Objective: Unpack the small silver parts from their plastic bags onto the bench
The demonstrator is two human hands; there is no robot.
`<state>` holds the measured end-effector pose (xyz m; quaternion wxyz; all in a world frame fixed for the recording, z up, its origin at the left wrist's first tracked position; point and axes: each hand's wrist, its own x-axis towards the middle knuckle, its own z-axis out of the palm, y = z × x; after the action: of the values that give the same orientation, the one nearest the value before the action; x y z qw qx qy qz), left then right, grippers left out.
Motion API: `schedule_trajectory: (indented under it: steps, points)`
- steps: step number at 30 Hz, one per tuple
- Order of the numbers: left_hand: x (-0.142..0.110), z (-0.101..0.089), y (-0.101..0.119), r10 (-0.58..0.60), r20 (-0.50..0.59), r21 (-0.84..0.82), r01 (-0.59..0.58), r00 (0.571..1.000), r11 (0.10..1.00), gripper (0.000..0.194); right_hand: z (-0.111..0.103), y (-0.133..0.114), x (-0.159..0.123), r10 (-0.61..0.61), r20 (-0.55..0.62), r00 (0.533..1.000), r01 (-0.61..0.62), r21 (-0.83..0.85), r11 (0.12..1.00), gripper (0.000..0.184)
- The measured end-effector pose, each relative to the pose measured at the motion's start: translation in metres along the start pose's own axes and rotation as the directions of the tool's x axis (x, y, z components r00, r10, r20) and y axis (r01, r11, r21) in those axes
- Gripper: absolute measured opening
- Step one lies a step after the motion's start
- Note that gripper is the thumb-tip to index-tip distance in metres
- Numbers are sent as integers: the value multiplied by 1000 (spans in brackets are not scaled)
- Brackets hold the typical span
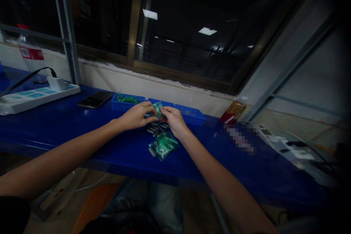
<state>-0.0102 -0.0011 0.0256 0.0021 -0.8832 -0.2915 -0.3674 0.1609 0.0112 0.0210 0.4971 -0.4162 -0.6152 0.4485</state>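
Observation:
My left hand (139, 115) and my right hand (174, 120) meet above the blue table. Between their closed fingertips they hold a small clear plastic packet with green contents (158, 108). Just below my hands lie several small grey pieces (154, 130), too small to name. Closer to the table's front edge rests a pile of similar green packets (164, 145). Behind my hands stands a blue compartment tray (120, 106), partly hidden by them. Its left part holds thin green pieces (127, 98), and its right part holds thin pieces I cannot make out.
A phone (94, 99) and a white power strip (38, 97) with a plug lie on the left. A red-labelled bottle (31, 52) stands at the back left. At the right are a red-and-yellow drink container (233, 111) and another power strip (285, 145). Windows line the back.

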Motion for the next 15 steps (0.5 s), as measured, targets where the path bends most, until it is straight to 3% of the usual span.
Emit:
schedule_trajectory:
  steps: [2,4,7,10,12,15]
  points:
    - [1,-2,-2,-94,7,-43,94,996,995,27,-1,-1,1,-17,-52,999,18,27,999,25]
    - [3,-4,-4,-253,46,-202,257,966,945,37,-2,-3,1,-49,-87,995,52,25,998,24]
    - [3,-6,-6,-467,165,-522,479,869,706,52,-3,-6,2,-141,-85,986,138,-33,990,24]
    - [3,-6,-6,-553,233,-672,543,800,504,53,-2,-4,2,-248,-27,968,242,-149,959,19]
    - [3,-5,-7,-563,218,-678,539,797,501,42,0,-1,2,-302,-13,953,291,-227,929,17]
    - [4,-2,-9,-522,101,-611,466,847,639,25,1,4,3,-287,-47,957,260,-301,917,20]
